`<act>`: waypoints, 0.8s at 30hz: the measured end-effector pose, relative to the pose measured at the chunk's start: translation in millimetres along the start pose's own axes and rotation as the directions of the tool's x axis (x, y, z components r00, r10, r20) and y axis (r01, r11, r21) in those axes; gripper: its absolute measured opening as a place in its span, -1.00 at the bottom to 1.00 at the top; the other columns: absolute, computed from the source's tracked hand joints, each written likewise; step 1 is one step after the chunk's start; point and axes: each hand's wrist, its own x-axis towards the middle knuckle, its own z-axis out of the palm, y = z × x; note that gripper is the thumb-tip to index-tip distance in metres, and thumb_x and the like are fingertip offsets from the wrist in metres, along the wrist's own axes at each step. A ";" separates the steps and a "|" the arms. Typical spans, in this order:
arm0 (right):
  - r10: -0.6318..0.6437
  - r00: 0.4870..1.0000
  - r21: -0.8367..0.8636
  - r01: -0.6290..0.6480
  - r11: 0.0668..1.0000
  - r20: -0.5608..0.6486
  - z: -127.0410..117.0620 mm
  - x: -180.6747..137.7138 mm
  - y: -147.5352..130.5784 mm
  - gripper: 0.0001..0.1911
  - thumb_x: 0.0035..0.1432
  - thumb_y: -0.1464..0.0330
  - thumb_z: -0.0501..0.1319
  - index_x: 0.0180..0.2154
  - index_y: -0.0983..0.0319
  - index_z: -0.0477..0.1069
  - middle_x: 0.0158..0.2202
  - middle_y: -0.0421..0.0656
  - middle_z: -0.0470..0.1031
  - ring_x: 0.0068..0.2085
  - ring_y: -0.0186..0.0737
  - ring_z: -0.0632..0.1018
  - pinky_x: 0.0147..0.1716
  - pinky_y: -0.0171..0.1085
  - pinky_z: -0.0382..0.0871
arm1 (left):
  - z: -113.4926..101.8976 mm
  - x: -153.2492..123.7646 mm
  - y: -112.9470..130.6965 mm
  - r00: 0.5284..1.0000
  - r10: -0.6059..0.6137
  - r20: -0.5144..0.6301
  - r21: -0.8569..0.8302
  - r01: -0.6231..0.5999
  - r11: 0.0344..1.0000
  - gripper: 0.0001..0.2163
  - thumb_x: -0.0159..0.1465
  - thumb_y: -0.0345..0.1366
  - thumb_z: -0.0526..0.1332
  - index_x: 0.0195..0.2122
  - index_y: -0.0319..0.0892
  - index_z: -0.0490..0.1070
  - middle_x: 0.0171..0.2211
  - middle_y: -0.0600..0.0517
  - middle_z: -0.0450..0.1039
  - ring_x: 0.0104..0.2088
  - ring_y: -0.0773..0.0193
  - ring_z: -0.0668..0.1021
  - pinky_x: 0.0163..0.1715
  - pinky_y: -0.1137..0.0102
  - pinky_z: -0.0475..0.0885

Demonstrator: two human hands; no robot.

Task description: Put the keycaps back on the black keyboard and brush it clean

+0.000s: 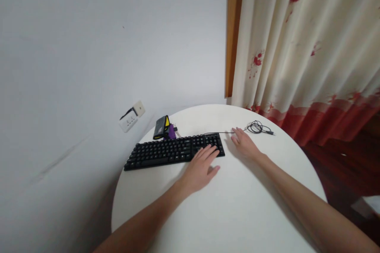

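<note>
From where I'm standing, taking the round white table (231, 213) as the dial, six at the person's side: black keyboard (166, 153) lies flat and slightly slanted, from about ten round toward twelve. Left hand (200, 170) is laid palm-down at its right end, fingers loosely spread over the number pad, thumb apart on the near side; not gripping. Right hand (245, 144) is just past twelve, fingertips at the thin black cable (219, 132); can't tell whether they pinch it or only rest there. Cable runs from the keyboard's far edge past those fingertips into a loose coil (254, 127) at one o'clock, plug (270, 132) on its outer side.

Grey case (161, 127) with yellow lining sits near eleven, just behind the keyboard, a purple item (170, 132) beside it. Wall socket (128, 121) at ten, off the table; curtain (285, 67) beyond one.

Handling, my judgement: keyboard looks light, stiff, hard plastic, fairly slick; long, so best held by both short ends or the frame edges, since the keys would give under pressure. Cable probably soft and springy; pinch along its length, hold the plug by its body, avoid tugging where it meets the keyboard.
</note>
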 end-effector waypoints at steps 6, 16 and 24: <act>0.036 0.978 -0.119 -0.012 0.993 0.207 4.4 -4.4 14.1 -0.38 0.34 0.15 -0.05 0.33 0.27 0.06 0.41 0.12 -0.09 0.40 0.13 -0.06 0.28 0.16 -0.09 | 3.3 -6.0 29.7 0.923 0.324 0.207 -0.219 -0.279 0.935 -0.47 0.33 -0.12 0.17 0.31 0.03 0.16 0.35 0.03 0.11 0.36 0.17 0.13 0.34 0.19 0.09; 0.039 0.973 -0.160 -0.002 0.987 0.229 -1.0 -10.8 7.7 -0.43 0.34 0.16 -0.04 0.29 0.25 0.14 0.40 0.14 -0.05 0.39 0.16 0.00 0.25 0.19 -0.05 | -2.4 -0.7 11.6 0.918 0.343 0.200 -0.299 -0.276 0.914 -0.67 0.36 -0.20 0.14 0.13 -0.02 0.42 0.20 0.03 0.37 0.24 0.23 0.36 0.27 0.28 0.22; -0.045 0.997 0.039 0.043 0.998 0.060 -4.7 -13.3 -25.6 -0.53 0.33 0.23 -0.03 0.12 0.32 0.37 0.16 0.07 0.40 0.16 -0.03 0.40 0.17 -0.19 0.19 | -71.6 -21.3 -128.3 0.796 -0.487 -0.359 -0.033 0.510 0.859 -0.65 0.36 -0.21 -0.02 -0.06 -0.21 0.51 0.00 -0.09 0.51 0.06 0.14 0.49 0.17 0.28 0.30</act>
